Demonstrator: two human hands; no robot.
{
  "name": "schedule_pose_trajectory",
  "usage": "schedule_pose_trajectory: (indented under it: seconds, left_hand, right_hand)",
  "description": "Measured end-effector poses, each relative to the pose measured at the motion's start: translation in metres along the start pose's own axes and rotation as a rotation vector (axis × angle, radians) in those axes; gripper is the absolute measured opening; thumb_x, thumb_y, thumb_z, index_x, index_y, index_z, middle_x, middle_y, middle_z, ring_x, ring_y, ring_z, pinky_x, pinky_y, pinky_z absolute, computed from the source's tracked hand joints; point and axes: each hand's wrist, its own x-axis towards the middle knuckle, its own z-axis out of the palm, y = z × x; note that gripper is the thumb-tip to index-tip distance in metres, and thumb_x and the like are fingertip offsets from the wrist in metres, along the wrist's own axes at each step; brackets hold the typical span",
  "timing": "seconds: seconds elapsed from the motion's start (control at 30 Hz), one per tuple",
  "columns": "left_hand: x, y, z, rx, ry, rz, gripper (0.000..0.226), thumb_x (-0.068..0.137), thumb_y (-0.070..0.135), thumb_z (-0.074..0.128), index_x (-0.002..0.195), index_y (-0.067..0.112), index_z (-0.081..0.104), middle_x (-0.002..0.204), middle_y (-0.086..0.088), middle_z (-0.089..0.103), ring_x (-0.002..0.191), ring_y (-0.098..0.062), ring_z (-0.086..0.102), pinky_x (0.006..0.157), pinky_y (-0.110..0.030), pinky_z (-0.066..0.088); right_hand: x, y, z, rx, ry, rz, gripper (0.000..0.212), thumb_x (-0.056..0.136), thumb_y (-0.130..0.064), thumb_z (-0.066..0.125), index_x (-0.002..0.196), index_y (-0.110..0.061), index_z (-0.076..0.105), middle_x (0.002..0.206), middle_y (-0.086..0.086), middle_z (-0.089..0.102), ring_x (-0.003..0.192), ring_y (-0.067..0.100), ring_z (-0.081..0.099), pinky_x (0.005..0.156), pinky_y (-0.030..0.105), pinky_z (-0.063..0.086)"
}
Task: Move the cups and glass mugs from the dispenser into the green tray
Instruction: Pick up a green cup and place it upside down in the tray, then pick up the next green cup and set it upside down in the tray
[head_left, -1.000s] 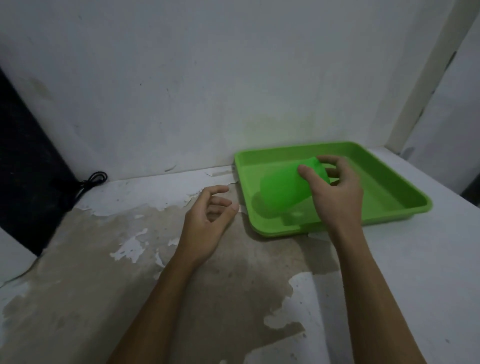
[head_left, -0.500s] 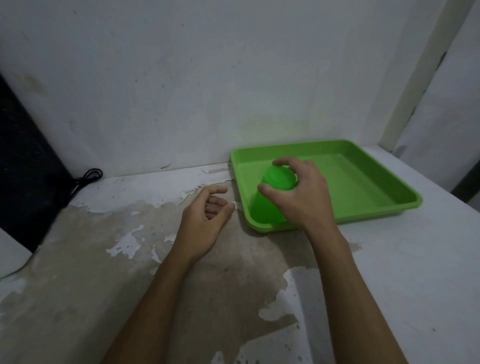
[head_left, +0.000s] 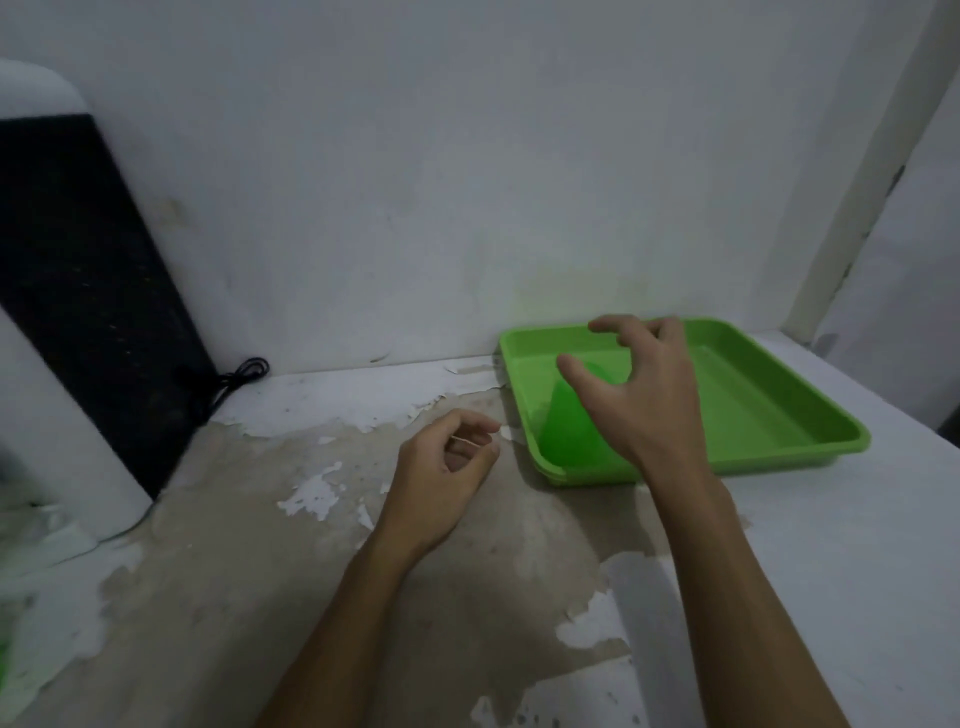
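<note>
In the near-left corner of the shallow green plastic tray (head_left: 769, 410), the upside-down green plastic cup (head_left: 566, 426) is now sitting released; right hand (head_left: 641, 395) is lifting off, fingers spread, empty. Left hand (head_left: 441, 467) is resting loosely curled on the peeling white tabletop (head_left: 322, 519), holding nothing.

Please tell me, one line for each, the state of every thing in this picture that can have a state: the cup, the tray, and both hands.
green cup: upside down, standing in the near-left corner of the tray, released.
green tray: flat on the counter, holding only the one cup.
right hand: open, fingers spread, just above the cup, holding nothing.
left hand: loosely curled, empty, over the counter beside the tray.
black cable: coiled against the wall.
</note>
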Motion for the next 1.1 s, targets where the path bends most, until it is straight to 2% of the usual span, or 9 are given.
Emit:
schedule_pose_trajectory:
  seconds: [0.13,0.27,0.4,0.53,0.6,0.67,0.8,0.9,1.1]
  left_hand:
    - [-0.025,0.026,-0.045,0.035,0.109,0.059,0.013,0.092,0.018,0.072,0.096,0.03,0.074,0.091,0.013,0.074,0.079,-0.001,0.066,0.067,-0.012,0.053]
    - [-0.058,0.045,-0.085,0.148,0.15,0.1,0.013,0.093,0.023,0.07,0.096,0.035,0.073,0.095,0.016,0.075,0.09,-0.006,0.069,0.071,-0.008,0.05]
    - [-0.1,0.059,-0.137,0.342,0.27,0.178,0.014,0.091,0.022,0.068,0.095,0.036,0.071,0.092,0.018,0.074,0.089,-0.008,0.07,0.072,-0.01,0.049]
    - [-0.147,0.065,-0.183,0.52,0.448,0.194,0.009,0.088,0.024,0.067,0.092,0.032,0.07,0.088,0.02,0.072,0.084,-0.003,0.07,0.071,-0.015,0.05]
    - [-0.168,0.068,-0.205,0.618,0.526,0.2,0.007,0.088,0.025,0.066,0.091,0.031,0.069,0.087,0.018,0.07,0.085,-0.001,0.067,0.073,-0.017,0.049]
    - [-0.181,0.07,-0.222,0.725,0.61,0.248,0.006,0.087,0.022,0.066,0.09,0.026,0.069,0.088,0.017,0.067,0.086,-0.002,0.064,0.076,-0.02,0.05]
    - [-0.198,0.068,-0.255,0.896,0.747,0.209,0.017,0.084,0.017,0.07,0.1,0.022,0.072,0.102,0.006,0.066,0.1,-0.017,0.063,0.086,-0.037,0.051]
    - [-0.2,0.061,-0.27,0.954,0.675,0.045,0.036,0.084,0.02,0.076,0.12,0.024,0.07,0.126,0.002,0.061,0.119,-0.022,0.06,0.093,-0.047,0.052]
    - [-0.199,0.043,-0.279,1.0,0.452,-0.191,0.065,0.092,0.04,0.071,0.152,0.027,0.048,0.162,-0.001,0.037,0.151,-0.022,0.034,0.117,-0.049,0.039]
  right_hand:
    - [-0.009,-0.04,0.014,0.14,-0.109,-0.089,0.024,0.082,-0.039,0.073,0.099,-0.022,0.073,0.096,0.0,0.067,0.085,0.012,0.061,0.073,0.032,0.046]
    - [-0.043,-0.083,0.042,0.327,-0.305,-0.125,0.014,0.076,-0.039,0.073,0.083,-0.027,0.073,0.072,-0.007,0.07,0.055,0.005,0.052,0.058,0.025,0.044]
    - [-0.093,-0.133,0.075,0.522,-0.555,-0.179,0.011,0.081,-0.036,0.065,0.073,-0.031,0.071,0.07,-0.007,0.071,0.057,0.004,0.057,0.054,0.017,0.042]
    - [-0.127,-0.165,0.096,0.665,-0.643,-0.176,0.022,0.089,-0.038,0.064,0.07,-0.028,0.07,0.067,-0.005,0.071,0.058,0.001,0.057,0.055,0.013,0.041]
    - [-0.139,-0.181,0.105,0.703,-0.657,-0.163,0.022,0.09,-0.032,0.067,0.071,-0.024,0.07,0.067,-0.001,0.071,0.059,0.005,0.059,0.056,0.015,0.044]
    - [-0.148,-0.194,0.113,0.726,-0.662,-0.131,0.019,0.089,-0.027,0.069,0.07,-0.022,0.07,0.068,0.004,0.071,0.064,0.018,0.063,0.061,0.026,0.049]
    - [-0.167,-0.219,0.127,0.752,-0.704,-0.108,0.014,0.086,-0.022,0.07,0.072,-0.017,0.071,0.071,0.015,0.07,0.072,0.034,0.066,0.065,0.041,0.054]
    - [-0.178,-0.227,0.136,0.769,-0.757,-0.09,0.014,0.086,-0.023,0.07,0.076,-0.014,0.073,0.072,0.017,0.07,0.061,0.025,0.059,0.06,0.036,0.05]
    - [-0.194,-0.223,0.149,0.769,-0.874,-0.082,0.012,0.083,-0.024,0.069,0.077,-0.016,0.073,0.073,0.017,0.07,0.057,0.01,0.051,0.057,0.028,0.044]
